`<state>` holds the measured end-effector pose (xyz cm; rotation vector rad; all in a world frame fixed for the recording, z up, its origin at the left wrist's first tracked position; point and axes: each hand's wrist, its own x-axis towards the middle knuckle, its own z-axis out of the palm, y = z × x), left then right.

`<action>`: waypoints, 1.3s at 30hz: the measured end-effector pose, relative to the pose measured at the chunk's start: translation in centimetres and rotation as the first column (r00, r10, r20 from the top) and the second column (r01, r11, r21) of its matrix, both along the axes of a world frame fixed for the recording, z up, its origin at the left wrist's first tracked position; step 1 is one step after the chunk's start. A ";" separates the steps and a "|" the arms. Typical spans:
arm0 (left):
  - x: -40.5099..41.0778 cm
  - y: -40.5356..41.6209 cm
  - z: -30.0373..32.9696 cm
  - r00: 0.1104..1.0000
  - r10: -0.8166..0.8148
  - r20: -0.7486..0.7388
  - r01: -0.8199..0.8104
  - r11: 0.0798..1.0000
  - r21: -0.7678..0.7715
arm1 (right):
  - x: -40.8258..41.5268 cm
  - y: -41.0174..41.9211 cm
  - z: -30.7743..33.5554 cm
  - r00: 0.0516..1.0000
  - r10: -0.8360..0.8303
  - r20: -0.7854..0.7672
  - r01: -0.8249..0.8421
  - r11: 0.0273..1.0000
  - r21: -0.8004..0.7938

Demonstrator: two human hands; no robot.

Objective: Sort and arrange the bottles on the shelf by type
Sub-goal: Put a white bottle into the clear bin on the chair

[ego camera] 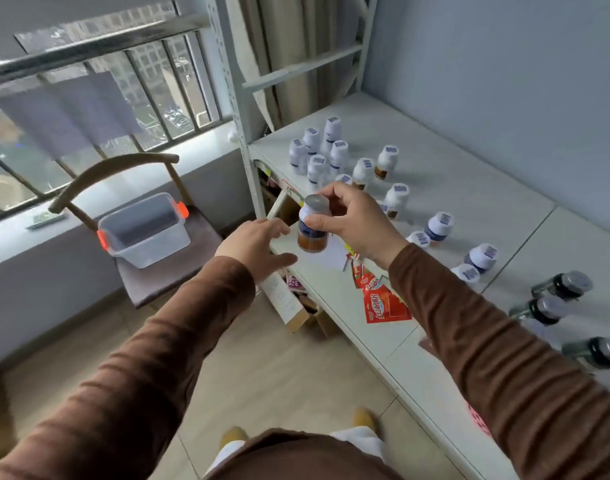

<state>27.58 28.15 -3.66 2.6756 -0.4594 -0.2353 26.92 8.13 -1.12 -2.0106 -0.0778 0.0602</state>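
My right hand (pixel 357 220) grips a brown bottle (pixel 312 227) with a grey cap and a blue-and-white label, upright in the air by the front edge of the white shelf (pixel 452 188). Just left of the bottle my left hand (pixel 258 244) is open, fingers spread, not touching it. Several white-capped bottles (pixel 322 150) stand grouped at the shelf's far left. More white-capped bottles (pixel 438 225) stand in a loose line toward the right. Clear glass bottles with dark necks (pixel 563 285) stand at the shelf's right end.
A wooden chair (pixel 165 265) on the left carries an empty clear plastic bin (pixel 144 230) with orange clips. Red packets (pixel 383 303) hang at the shelf's front edge. Cardboard boxes (pixel 296 306) sit under the shelf. A barred window (pixel 99 95) fills the left.
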 end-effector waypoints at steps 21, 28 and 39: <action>15.9 30.0 -9.4 0.932 0.303 -0.197 -0.277 0.949 0.150 | 18.9 30.8 -10.2 0.971 0.199 -0.134 -0.227 0.943 -0.243; 23.5 36.2 -12.3 0.888 0.394 -0.237 -0.353 0.914 0.199 | 28.1 38.1 -13.5 0.948 0.269 -0.170 -0.307 0.913 -0.267; 34.6 45.6 -21.3 0.881 0.370 -0.295 -0.304 0.920 0.246 | 38.2 48.8 -23.7 0.950 0.175 -0.260 -0.263 0.896 -0.357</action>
